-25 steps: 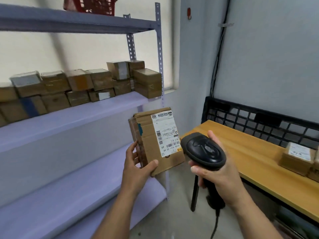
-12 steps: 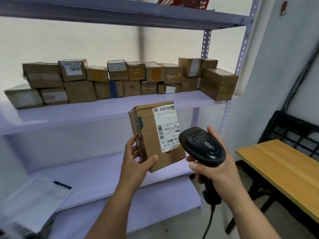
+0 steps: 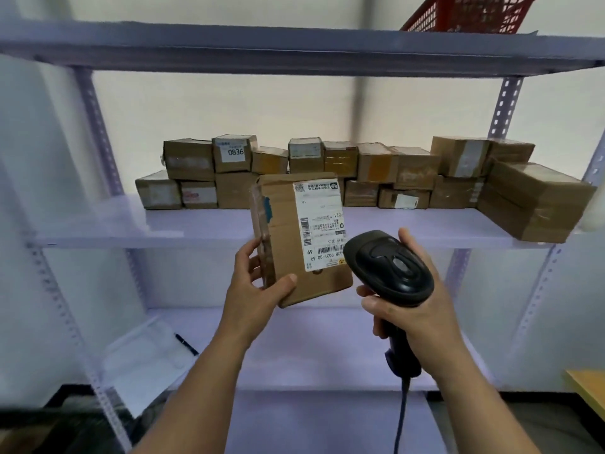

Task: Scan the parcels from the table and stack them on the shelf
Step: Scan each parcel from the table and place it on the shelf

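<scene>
My left hand (image 3: 253, 288) grips a brown cardboard parcel (image 3: 284, 237) by its lower left corner, holding it upright with its white barcode label facing me. My right hand (image 3: 412, 309) holds a black corded barcode scanner (image 3: 388, 267) by its handle, its head just right of the parcel's label. Behind them the middle shelf board (image 3: 203, 224) of a lilac metal rack carries several stacked brown parcels (image 3: 376, 172), two layers high along the back.
A larger box (image 3: 537, 201) sits at the shelf's right end. A red basket (image 3: 474, 13) stands on the top shelf. White paper (image 3: 144, 358) and a pen (image 3: 186, 344) lie on the lower shelf. The wooden table corner (image 3: 589, 388) shows at lower right.
My view has swung left from the table to face the rack head-on. Both hands keep their grips, and parcel and scanner stay close together in front of me.
</scene>
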Tool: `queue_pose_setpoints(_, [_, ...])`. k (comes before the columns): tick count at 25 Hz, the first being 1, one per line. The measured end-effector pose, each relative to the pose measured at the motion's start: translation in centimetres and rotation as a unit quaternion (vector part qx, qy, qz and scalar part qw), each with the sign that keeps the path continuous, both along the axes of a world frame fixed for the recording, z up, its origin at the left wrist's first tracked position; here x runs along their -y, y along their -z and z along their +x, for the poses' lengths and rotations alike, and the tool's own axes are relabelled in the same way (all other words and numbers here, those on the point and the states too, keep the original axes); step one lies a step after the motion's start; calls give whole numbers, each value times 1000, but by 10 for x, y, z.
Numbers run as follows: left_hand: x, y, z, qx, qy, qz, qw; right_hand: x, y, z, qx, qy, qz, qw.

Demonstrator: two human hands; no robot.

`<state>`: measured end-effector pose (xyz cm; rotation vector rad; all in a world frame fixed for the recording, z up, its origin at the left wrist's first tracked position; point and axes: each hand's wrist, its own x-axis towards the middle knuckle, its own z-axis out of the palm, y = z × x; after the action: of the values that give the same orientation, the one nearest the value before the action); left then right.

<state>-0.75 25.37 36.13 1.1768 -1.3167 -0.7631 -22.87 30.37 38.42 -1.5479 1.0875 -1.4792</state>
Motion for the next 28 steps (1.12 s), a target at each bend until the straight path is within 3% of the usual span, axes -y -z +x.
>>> queue_pose_setpoints(13, [48,-23,129,-60,-173,-43,982,81,-7,79,-30,-86,-4,996])
queue_pose_setpoints(20, [116,-41,273,-51,-231,-51,970,153,-15,198,-29,-91,-17,995])
queue_pose_setpoints(28, [200,-45,432,21,-248,49,967,222,-14,346,-49,-85,-22,995])
